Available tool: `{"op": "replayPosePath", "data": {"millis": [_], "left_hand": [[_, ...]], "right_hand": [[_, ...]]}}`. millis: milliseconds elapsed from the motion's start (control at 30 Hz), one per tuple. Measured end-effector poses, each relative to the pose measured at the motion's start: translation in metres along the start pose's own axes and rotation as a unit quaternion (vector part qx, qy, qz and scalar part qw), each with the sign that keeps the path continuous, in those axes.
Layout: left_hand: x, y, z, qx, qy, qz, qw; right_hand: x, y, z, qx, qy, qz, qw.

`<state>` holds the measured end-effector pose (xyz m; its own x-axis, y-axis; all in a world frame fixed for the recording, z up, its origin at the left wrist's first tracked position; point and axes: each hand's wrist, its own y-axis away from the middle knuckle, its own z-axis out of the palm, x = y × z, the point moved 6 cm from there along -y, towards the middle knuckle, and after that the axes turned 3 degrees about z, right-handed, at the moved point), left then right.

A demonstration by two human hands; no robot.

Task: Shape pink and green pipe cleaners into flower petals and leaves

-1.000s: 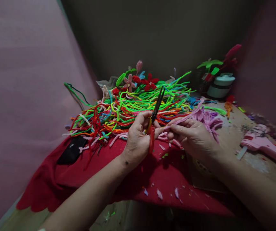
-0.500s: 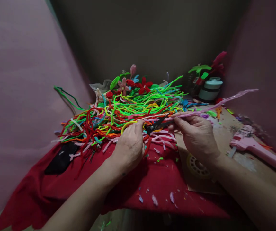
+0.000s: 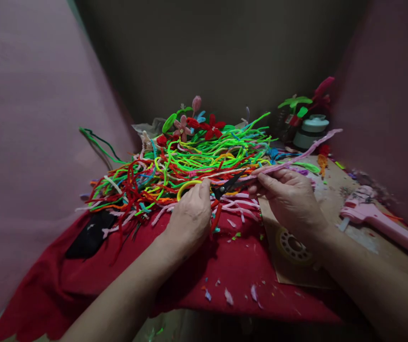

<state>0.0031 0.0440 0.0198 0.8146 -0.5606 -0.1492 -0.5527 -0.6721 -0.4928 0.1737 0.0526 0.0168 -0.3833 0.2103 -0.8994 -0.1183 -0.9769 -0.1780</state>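
Note:
My left hand [image 3: 190, 216] is closed round the yellow and red handles of a pair of scissors [image 3: 226, 185], whose dark blades point right. My right hand [image 3: 288, 197] pinches a long pink pipe cleaner [image 3: 298, 157] that rises up and to the right. The blade tips meet the pipe cleaner just left of my right fingers. Both hands hover over a red cloth [image 3: 232, 266], in front of a tangled heap of pipe cleaners [image 3: 193, 164] in green, red, yellow, blue and pink.
Pipe-cleaner flowers [image 3: 204, 123] stand behind the heap. A pale jar [image 3: 312, 129] with green and red stems sits at the back right. A pink glue gun [image 3: 382, 218] lies on the right. Cardboard [image 3: 292, 256] and small cut scraps [image 3: 228, 295] lie near me. Pink walls close in both sides.
One second ago the scissors pointed upward; they now lie level, aimed right at the pink pipe cleaner. That pipe cleaner's free end has dropped lower than half a second ago.

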Motion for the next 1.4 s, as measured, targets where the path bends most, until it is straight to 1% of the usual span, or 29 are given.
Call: {"op": "replayPosePath", "data": {"millis": [233,433,533,700,767,967,1167,1400], "left_hand": [[0.002,0.000,-0.002,-0.012,-0.048,-0.001,0.999],[0.005,0.002,-0.008,0.034,-0.098,0.002,0.995],[0.007,0.002,-0.009,0.033,-0.100,0.003,0.994],[0.007,0.001,-0.006,-0.005,-0.090,-0.003,0.996],[0.007,0.001,-0.006,-0.013,-0.085,-0.005,0.996],[0.009,0.001,-0.007,-0.011,-0.067,0.006,0.998],[0.009,0.003,-0.005,-0.019,-0.058,0.008,0.998],[0.011,0.002,-0.006,-0.022,-0.057,0.026,0.998]], "right_hand": [[-0.002,0.001,-0.001,0.012,0.028,-0.006,1.000],[-0.013,0.005,-0.002,0.045,0.118,-0.061,0.990],[-0.014,0.006,-0.001,0.042,0.135,-0.070,0.987],[-0.011,0.005,0.000,0.025,0.114,-0.049,0.992],[-0.011,0.005,0.001,0.023,0.105,-0.043,0.993],[-0.008,0.004,0.002,0.014,0.072,-0.029,0.997],[-0.001,0.000,0.001,0.004,0.012,0.020,1.000],[0.004,-0.002,-0.002,-0.002,0.019,0.048,0.999]]}}
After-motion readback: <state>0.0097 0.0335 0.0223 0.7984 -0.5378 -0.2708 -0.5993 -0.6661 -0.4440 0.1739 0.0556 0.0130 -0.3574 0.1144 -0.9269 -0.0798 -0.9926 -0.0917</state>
